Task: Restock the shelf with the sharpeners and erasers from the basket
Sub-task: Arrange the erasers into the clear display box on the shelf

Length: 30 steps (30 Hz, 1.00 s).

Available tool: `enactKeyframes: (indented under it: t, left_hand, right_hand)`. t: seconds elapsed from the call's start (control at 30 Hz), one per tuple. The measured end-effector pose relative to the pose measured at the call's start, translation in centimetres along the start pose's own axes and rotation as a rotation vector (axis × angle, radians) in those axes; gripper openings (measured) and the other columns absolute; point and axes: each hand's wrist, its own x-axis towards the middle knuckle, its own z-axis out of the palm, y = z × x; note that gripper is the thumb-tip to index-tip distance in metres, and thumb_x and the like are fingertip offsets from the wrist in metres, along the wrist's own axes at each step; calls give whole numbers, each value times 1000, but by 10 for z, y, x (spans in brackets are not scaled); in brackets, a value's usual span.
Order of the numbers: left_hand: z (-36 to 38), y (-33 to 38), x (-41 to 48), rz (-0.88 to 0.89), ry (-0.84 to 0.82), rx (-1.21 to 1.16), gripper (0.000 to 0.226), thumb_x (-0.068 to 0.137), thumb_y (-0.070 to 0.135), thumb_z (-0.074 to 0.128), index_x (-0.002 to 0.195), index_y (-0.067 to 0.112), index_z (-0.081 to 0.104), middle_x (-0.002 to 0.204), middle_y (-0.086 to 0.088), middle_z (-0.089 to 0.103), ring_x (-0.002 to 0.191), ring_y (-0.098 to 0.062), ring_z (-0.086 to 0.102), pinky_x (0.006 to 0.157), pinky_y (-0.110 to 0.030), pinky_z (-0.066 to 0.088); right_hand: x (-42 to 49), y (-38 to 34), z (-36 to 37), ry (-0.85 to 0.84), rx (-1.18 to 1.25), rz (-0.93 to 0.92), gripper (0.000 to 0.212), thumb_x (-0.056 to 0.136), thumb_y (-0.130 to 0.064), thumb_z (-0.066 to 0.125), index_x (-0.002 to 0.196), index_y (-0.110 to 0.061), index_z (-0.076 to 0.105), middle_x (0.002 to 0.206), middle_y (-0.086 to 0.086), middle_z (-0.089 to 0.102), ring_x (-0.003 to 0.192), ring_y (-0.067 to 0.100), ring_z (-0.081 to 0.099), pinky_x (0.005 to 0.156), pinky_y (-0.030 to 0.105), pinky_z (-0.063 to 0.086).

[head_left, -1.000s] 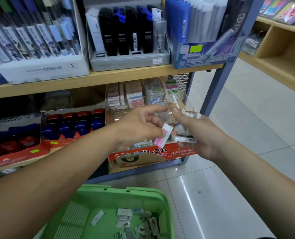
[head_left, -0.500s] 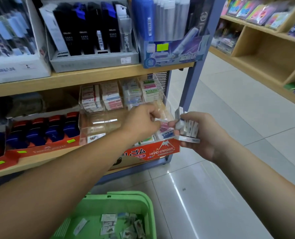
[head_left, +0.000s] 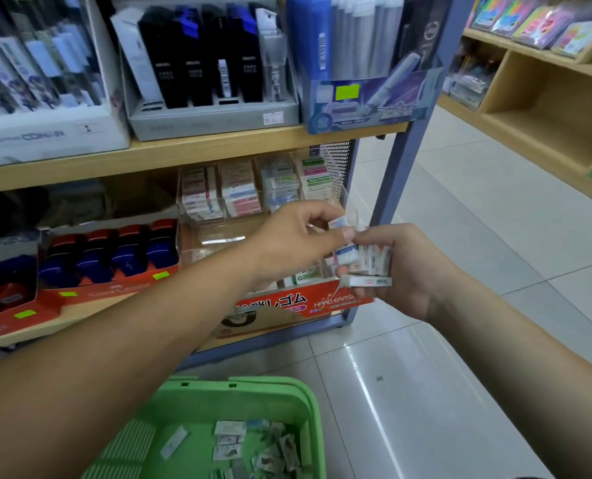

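The left hand [head_left: 298, 238] is coming back from the red box [head_left: 308, 302] on the shelf [head_left: 198, 150], where half a second ago it was reaching in with a pink-and-white piece. That piece is no longer showing in its fingers [head_left: 317, 211]. Now these fingers are curling tightly and pinching a new small eraser [head_left: 337, 223], white with blue, just above the stack of erasers [head_left: 369, 259]. The right hand [head_left: 405, 274] is gripping that stack with closed fingers, with one flat piece lying under it. So I am judging that one piece is already placed and the next is being taken for the shelf. The clear tray [head_left: 218, 238] is standing just behind the left fingers. The green basket [head_left: 239, 388] is waiting well below both hands, with loose erasers [head_left: 230, 440] lying inside, so much restocking is remaining.
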Motion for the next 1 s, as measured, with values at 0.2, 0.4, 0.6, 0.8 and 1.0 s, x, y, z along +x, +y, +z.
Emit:
enactKeyframes:
  t: [0.2,0.4,0.6,0.8,1.0]
  left_hand:
    - [-57,-10,-28,-153,145,-153,27,99,26,69,115,7,58,94,-9,79,82,-21,78,55,-28,54]
    - [-97,-34,-55,-184,121,78,35,106,24,57,135,42,53,108,-2,62,73,-15,74,55,-21,57]
    - [-115,-64,-65,-220,173,196,31,91,16,79,114,29,64,101,-1,70,70,-11,71,54,-20,53]
    - [-83,-49,-47,-106,141,122,13,94,11,74,104,18,69,95,-4,70,71,-18,72,59,-23,59]
    - [-38,-51,-8,-71,43,244,24,90,2,74,98,24,68,95,0,68,85,-17,68,71,-23,57]
  right_hand:
    - [17,6,29,-1,50,46,28,97,-10,63,125,-11,67,99,8,75,86,24,77,65,31,60]
    - [26,8,66,-137,198,84,39,86,6,70,124,-4,69,120,20,75,110,36,73,85,39,65]
    - [24,9,89,-167,166,30,48,88,20,60,58,-12,80,94,12,80,106,31,74,102,44,57]
    - [39,7,76,79,275,-29,27,96,2,66,122,-2,66,115,21,76,99,34,77,69,32,66]
    - [40,7,52,277,-52,-191,12,97,-6,71,105,-1,64,84,18,67,47,18,59,41,26,46]
